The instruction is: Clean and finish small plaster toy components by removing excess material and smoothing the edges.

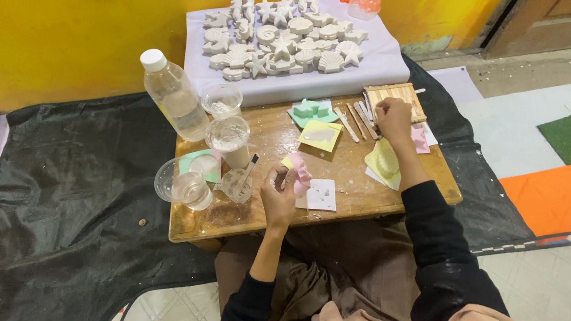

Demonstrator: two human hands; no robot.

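- Pink soft rubber mould point(300, 174), small and flexible, sits in the left hand point(279, 196) over the near middle of the low wooden table point(357, 202); its long axis runs roughly away from the person, the upper end pointing toward the far side of the table, tilted a little to the left.
- Left hand fingers curl closed around the pink mould, gripping it from its left side.
- Right hand point(393, 119) reaches to the far right of the table, fingers bunched down onto the flat wooden sticks point(359, 121) beside a small wooden slatted tray point(399, 94); whether it has pinched one I cannot tell.
- Yellow soft mould point(383, 161) lies under the right forearm; another yellow mould point(320, 135) with white filling lies mid-table, and a green mould point(311, 111) lies beyond it.
- Clear plastic bottle point(174, 94) with a white cap stands at the far left corner, partly filled with clear liquid.
- Clear plastic cup point(231, 141) holds white paste; a cup point(221, 100) behind it shows white residue.
- Near cup point(189, 186) holds clear water; a small cup point(238, 183) has a stick standing in it.
- White plaster shell and star casts point(282, 35) cover a white sheet point(386, 64) beyond the table.
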